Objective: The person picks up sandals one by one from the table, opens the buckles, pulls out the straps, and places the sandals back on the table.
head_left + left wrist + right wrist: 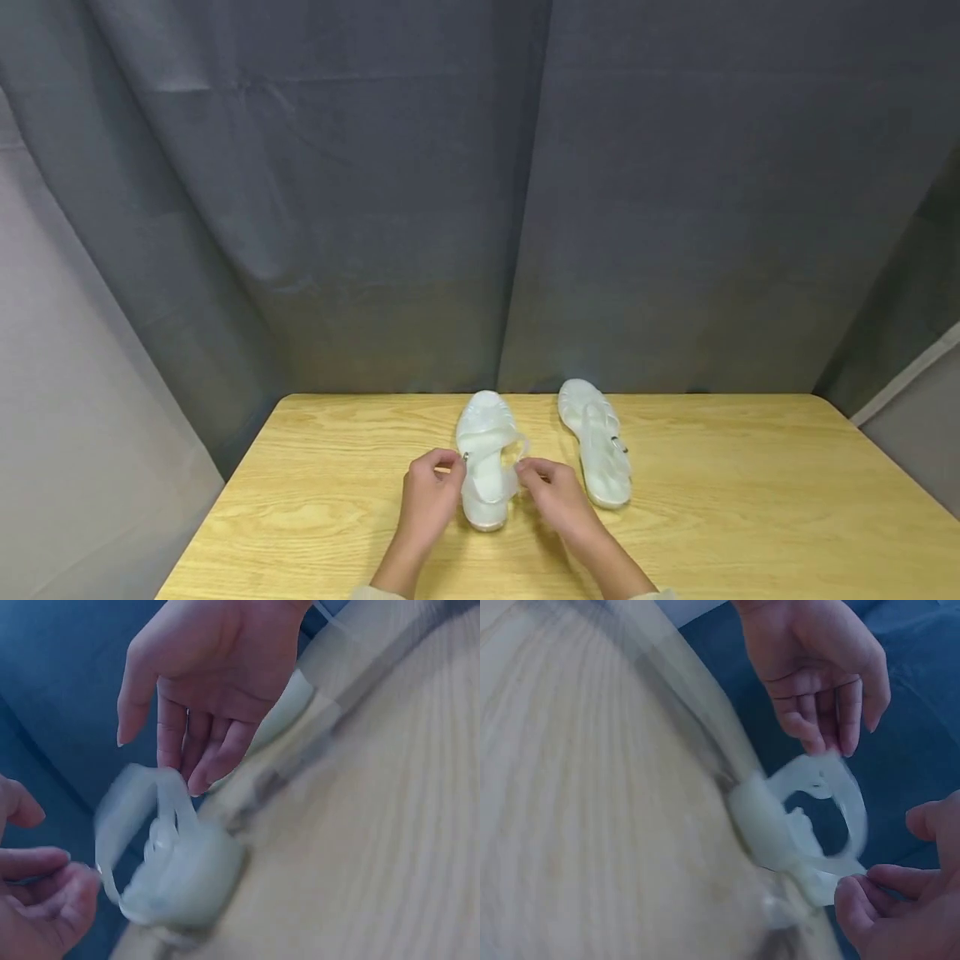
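A translucent white sandal (486, 429) stands upright on the table, toe toward the curtain, between the two hands. My left hand (432, 493) pinches its strap at the left side, beside a small metal buckle (466, 457). On the other side my right hand (561, 502) pinches the strap with thumb and fingertips. Seen from the right wrist, the ankle strap (853, 814) stands up in an open loop, with fingertips of both hands on it. A matching second sandal (595, 442) lies to the right, at a slight slant, its metal buckle on its right side.
The light wooden table (750, 492) runs beneath both sandals. A dark grey curtain (390, 208) hangs right behind its far edge, and pale cloth (75, 375) hangs at the left.
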A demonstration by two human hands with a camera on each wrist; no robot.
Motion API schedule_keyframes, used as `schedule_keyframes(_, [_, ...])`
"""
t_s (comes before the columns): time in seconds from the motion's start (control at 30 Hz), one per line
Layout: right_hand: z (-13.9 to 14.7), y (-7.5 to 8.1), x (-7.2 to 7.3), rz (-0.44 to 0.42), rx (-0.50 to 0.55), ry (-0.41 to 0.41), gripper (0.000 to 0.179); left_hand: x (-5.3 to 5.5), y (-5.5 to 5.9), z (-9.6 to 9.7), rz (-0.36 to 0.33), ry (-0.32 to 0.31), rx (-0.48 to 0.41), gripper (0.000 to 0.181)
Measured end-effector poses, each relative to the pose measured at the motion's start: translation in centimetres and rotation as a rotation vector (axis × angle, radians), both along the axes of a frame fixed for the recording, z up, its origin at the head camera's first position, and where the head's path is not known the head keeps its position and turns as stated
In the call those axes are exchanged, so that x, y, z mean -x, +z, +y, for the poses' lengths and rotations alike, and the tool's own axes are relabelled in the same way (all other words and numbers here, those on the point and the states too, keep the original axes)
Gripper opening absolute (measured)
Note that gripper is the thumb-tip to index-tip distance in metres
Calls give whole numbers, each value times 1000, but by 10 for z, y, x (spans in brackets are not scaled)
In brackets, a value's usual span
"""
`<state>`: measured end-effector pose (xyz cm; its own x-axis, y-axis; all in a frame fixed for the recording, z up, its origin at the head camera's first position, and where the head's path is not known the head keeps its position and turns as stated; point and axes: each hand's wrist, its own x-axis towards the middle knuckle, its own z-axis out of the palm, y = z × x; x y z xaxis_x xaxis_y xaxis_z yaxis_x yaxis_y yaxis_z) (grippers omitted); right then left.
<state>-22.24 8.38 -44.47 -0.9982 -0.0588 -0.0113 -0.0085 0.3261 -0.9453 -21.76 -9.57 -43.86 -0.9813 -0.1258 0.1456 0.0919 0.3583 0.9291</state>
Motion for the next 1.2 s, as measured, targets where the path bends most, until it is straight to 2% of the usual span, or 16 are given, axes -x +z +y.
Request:
schedule_keyframes(0.13, [10,12,-1,53,26,-32,37,2,15,13,51,-17,12,19])
schedule_keyframes(0.27, [21,22,2,100,46,-69,34,9,22,31,75,-103,5,17])
schedule_keyframes(0.4, [34,28,5,133,24,-101,33,22,21,46,77,-197,-2,18])
schedule_keyframes(0.6, [55,32,8,143,-30,-177,32,39,17,62,27,-260,-2,19])
schedule_keyframes(0.7, [67,32,11,148,-67,-225,32,48,17,66,18,-269,14,19])
schedule_keyframes(0.87, [84,26,17,121,-134,-299,32,61,18,75,53,-302,83,18])
schedule_keyframes(1.03, [95,15,22,63,-193,-321,35,69,15,93,75,-349,128,21])
schedule_keyframes(1.13, [98,10,23,27,-235,-325,39,74,13,105,91,-340,156,23])
schedule_keyframes(1.2, [97,8,25,12,-250,-318,42,78,12,110,105,-305,172,23])
